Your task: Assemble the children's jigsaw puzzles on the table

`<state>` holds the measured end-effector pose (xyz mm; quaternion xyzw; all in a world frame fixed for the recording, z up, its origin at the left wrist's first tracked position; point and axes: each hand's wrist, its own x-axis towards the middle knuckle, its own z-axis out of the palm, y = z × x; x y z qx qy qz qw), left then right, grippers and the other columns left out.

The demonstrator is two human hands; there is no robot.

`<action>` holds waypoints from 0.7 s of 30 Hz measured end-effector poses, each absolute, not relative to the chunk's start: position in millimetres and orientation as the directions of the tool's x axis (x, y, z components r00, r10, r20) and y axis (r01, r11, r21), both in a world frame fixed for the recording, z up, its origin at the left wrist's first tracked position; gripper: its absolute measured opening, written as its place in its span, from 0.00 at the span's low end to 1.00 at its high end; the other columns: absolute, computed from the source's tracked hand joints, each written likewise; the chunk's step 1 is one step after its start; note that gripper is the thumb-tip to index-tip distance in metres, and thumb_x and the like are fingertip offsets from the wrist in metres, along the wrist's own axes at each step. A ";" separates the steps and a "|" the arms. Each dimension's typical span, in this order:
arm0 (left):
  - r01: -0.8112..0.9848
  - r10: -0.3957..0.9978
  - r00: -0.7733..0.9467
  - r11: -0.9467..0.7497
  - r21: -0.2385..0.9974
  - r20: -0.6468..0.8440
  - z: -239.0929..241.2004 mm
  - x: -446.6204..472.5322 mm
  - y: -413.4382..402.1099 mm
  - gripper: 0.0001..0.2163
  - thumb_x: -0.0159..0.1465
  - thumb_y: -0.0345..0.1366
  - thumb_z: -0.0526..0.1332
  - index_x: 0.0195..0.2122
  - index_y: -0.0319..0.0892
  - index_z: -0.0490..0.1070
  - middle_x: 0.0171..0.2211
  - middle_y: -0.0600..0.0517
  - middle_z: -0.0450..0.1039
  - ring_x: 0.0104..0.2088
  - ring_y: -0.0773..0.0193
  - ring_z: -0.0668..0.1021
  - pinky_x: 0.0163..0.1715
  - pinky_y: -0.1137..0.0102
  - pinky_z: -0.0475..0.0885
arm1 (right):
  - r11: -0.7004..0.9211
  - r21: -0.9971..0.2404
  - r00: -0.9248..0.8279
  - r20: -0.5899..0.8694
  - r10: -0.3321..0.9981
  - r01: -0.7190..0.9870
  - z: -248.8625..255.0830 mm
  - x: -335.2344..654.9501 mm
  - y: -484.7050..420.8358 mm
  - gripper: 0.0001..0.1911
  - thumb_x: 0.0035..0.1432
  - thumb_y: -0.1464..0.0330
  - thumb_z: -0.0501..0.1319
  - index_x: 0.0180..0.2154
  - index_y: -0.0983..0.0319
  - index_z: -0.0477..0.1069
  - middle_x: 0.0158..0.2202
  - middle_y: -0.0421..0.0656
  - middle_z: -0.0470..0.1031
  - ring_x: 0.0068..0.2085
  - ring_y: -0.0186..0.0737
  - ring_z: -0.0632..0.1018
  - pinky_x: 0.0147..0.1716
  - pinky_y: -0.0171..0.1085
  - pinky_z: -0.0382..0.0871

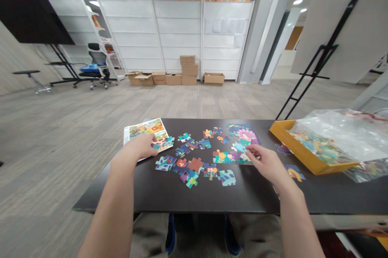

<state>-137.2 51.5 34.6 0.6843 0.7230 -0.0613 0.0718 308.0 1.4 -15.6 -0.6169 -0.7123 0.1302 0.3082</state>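
Note:
My left hand [140, 147] is at the printed picture sheet [145, 129], its fingers closed on a jigsaw puzzle piece [163, 143] with teal and brown patches. On the right, my right hand [266, 161] has its fingertips bent together at the right side of a partly joined jigsaw puzzle [226, 157]. That puzzle shows a pink shape and a pale blue creature. Whether a piece is between those fingertips cannot be made out. Between the hands lie several loose puzzle pieces [195, 165], some touching or overlapping.
A yellow box tray [315, 163] with printed pieces and clear plastic wrap [342, 132] stands at the right of the black table [200, 199]. Two stray pieces, one with an orange arc [294, 173], lie beside it. Cardboard boxes [189, 70] and white shelving stand beyond.

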 end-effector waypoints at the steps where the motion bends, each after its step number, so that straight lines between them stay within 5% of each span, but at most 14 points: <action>1: 0.998 0.978 -0.062 0.064 0.004 -0.202 30.4 -141.3 52.0 0.24 0.51 0.41 0.64 0.51 0.42 0.73 0.52 0.41 0.77 0.50 0.46 0.79 0.47 0.62 0.72 | 0.202 -0.567 -0.049 0.274 0.961 0.798 -15.5 307.8 1.2 0.16 0.61 0.57 0.56 0.39 0.59 0.76 0.35 0.45 0.83 0.36 0.46 0.82 0.36 0.41 0.72; 10: 0.996 0.964 -0.094 0.092 -0.016 -0.248 31.3 -138.0 47.5 0.26 0.51 0.40 0.66 0.52 0.43 0.73 0.54 0.40 0.77 0.51 0.45 0.79 0.44 0.62 0.73 | 0.187 -0.563 -0.055 0.243 0.968 0.805 -12.6 306.4 -0.8 0.17 0.61 0.56 0.55 0.39 0.59 0.76 0.35 0.45 0.82 0.36 0.47 0.82 0.37 0.41 0.73; 16: 0.968 0.969 0.216 -0.198 0.152 -0.120 42.0 -78.2 39.1 0.15 0.57 0.40 0.64 0.46 0.44 0.75 0.45 0.46 0.81 0.44 0.52 0.81 0.43 0.66 0.71 | 0.184 -0.560 -0.049 0.247 0.968 0.808 -11.9 306.7 -0.9 0.16 0.61 0.56 0.56 0.40 0.59 0.76 0.35 0.45 0.82 0.36 0.47 0.82 0.38 0.41 0.72; 21: 0.972 0.962 0.223 -0.207 0.109 -0.158 31.6 -50.3 42.6 0.15 0.55 0.40 0.67 0.44 0.43 0.76 0.43 0.43 0.80 0.43 0.48 0.81 0.40 0.64 0.72 | 0.172 -0.569 -0.028 0.252 0.967 0.804 -12.8 311.2 -1.9 0.16 0.60 0.56 0.56 0.39 0.59 0.77 0.35 0.46 0.83 0.37 0.48 0.82 0.38 0.42 0.73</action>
